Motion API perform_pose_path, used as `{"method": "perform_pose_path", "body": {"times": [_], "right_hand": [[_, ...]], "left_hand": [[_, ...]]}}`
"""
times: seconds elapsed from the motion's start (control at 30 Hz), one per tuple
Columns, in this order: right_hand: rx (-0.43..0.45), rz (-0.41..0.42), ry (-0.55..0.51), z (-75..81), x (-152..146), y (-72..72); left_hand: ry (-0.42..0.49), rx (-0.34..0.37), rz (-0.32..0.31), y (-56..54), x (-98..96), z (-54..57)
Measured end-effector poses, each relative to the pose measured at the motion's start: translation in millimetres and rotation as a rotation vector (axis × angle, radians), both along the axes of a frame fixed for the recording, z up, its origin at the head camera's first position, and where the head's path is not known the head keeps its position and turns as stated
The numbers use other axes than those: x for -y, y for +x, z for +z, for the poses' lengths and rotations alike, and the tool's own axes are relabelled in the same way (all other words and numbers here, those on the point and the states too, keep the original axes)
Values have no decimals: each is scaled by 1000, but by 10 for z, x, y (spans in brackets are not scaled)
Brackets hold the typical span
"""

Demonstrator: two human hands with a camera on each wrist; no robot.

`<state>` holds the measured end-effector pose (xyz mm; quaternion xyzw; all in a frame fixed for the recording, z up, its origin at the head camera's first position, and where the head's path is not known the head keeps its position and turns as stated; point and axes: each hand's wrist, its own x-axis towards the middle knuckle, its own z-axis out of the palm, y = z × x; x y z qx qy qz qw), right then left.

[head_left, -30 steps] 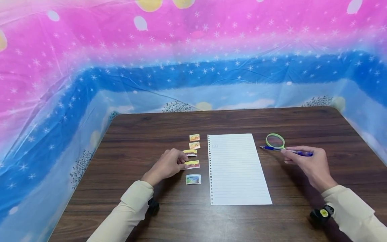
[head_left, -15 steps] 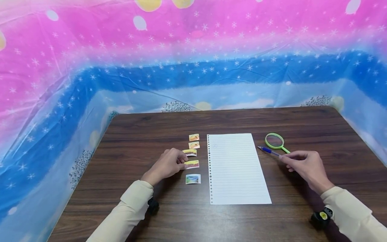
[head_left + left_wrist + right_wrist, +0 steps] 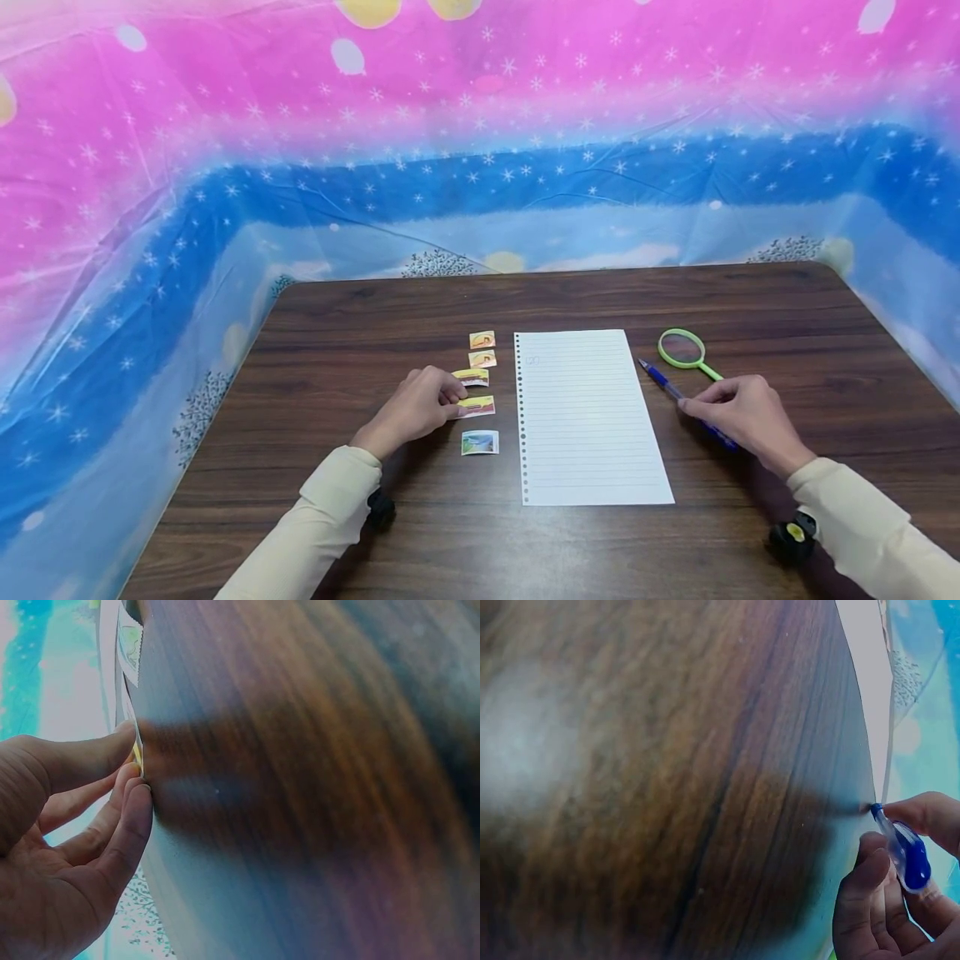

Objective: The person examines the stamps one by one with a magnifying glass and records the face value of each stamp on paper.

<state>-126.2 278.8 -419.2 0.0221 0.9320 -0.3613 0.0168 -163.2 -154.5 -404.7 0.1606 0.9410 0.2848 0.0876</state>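
Note:
My left hand [image 3: 416,408] reaches to a column of small postage stamps, its fingertips on the left end of one yellow stamp [image 3: 474,378] and its thumb at the yellow stamp below it [image 3: 478,406]. A blue-green landscape stamp [image 3: 480,442] lies nearest me; two orange stamps [image 3: 482,358] lie at the far end. In the left wrist view a stamp [image 3: 132,645] shows its toothed edge. Between thumb and fingers my right hand [image 3: 742,421] pinches a blue pen [image 3: 654,372], low over the table beside the paper's right edge; the right wrist view shows its clear blue barrel end [image 3: 909,859].
A lined, punched sheet of paper [image 3: 588,425] lies mid-table, with faint small marks near its upper left. Behind my right hand is a green magnifying glass [image 3: 681,348], its handle ending at the fingers. Patterned cloth [image 3: 480,183] hangs round the wooden table [image 3: 337,333].
My right hand has shifted left and slightly toward me, swinging the pen from nearly level to a slant and off the magnifying glass's handle. The left hand stays on the stamps.

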Motion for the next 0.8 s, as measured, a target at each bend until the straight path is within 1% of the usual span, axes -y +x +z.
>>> {"method": "perform_pose_path", "body": {"times": [0.23, 0.43, 0.63, 0.8], "right_hand": [[39, 43, -7, -5, 51, -10], [71, 77, -34, -10, 68, -13], [66, 87, -43, -11, 72, -21], [45, 90, -50, 14, 35, -36]], "left_hand": [[8, -7, -8, -12, 8, -21], [21, -10, -12, -18, 18, -35], [33, -14, -17, -25, 30, -43], [44, 4, -10, -24, 41, -42]]}}
